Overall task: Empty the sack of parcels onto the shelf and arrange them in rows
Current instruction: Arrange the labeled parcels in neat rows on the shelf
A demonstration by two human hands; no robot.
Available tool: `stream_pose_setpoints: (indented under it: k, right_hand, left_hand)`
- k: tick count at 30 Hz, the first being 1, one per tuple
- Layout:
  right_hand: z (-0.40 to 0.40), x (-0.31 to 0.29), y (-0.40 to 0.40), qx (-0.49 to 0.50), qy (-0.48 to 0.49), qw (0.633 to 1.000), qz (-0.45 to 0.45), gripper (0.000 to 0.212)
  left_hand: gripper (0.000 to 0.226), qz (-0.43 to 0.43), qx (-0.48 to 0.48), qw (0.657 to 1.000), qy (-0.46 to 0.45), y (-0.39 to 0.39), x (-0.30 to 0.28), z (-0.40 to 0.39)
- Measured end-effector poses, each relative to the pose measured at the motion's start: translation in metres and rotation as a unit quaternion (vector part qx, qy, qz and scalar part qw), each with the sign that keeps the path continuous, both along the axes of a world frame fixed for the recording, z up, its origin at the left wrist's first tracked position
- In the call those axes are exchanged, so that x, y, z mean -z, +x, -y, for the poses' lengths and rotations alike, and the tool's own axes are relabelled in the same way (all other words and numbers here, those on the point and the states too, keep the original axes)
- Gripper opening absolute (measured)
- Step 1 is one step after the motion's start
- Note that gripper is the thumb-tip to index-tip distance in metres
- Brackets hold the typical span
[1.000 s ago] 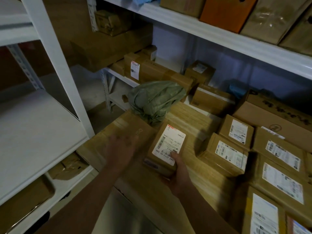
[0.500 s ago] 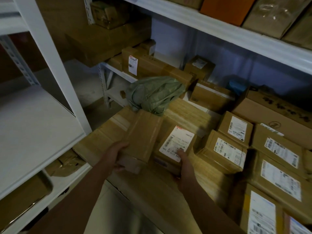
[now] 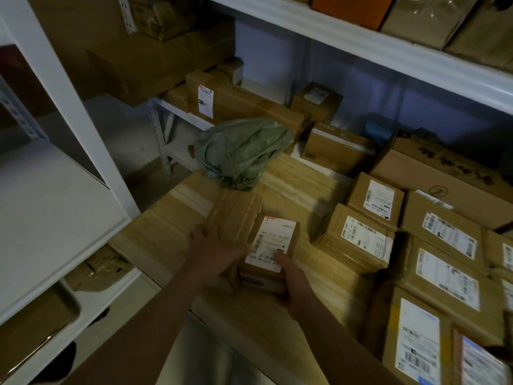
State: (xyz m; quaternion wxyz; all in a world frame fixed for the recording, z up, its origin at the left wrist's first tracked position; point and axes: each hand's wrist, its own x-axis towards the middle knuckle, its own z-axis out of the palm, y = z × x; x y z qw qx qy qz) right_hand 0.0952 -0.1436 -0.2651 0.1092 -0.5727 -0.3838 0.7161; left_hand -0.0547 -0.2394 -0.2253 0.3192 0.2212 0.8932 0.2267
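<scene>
Plain box [image 3: 236,215] now against labelled box [image 3: 270,251], thumb [image 3: 280,258] atop.

Brown cardboard parcels [image 3: 358,240] are seen with white labels [image 3: 270,247] printed in black. A pale green sack [image 3: 241,151] is seen on the light wooden shelf [image 3: 299,179]. White shelf frames [image 3: 72,107] are seen.

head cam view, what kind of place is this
Probably a parcel depot or courier stockroom: white metal shelving, rows of labelled cardboard parcels on the wooden shelf, and a green sack.
</scene>
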Motion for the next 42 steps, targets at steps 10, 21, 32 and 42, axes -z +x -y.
stream_pose_setpoints:
  k: [10, 21, 32, 42]
  right_hand:
    - [-0.009, 0.001, 0.024, 0.051, -0.015, 0.998, -0.022, 0.043]
    - [-0.009, 0.024, 0.040, 0.010, 0.161, 0.967, 0.196, 0.064]
    - [0.000, 0.009, 0.041, -0.086, 0.359, 0.880, 0.299, 0.083]
    - [-0.010, 0.000, 0.095, -0.125, 0.398, 0.803, 0.425, 0.066]
  left_hand:
    - [0.103, 0.145, -0.040, 0.984, 0.096, -0.014, 0.013, 0.006]
    - [0.034, 0.082, -0.037, 0.987, 0.132, 0.006, 0.005, -0.001]
    - [0.081, 0.181, 0.050, 0.980, 0.072, 0.017, 0.016, -0.015]
    - [0.071, 0.210, 0.132, 0.965, 0.083, 0.074, 0.015, -0.042]
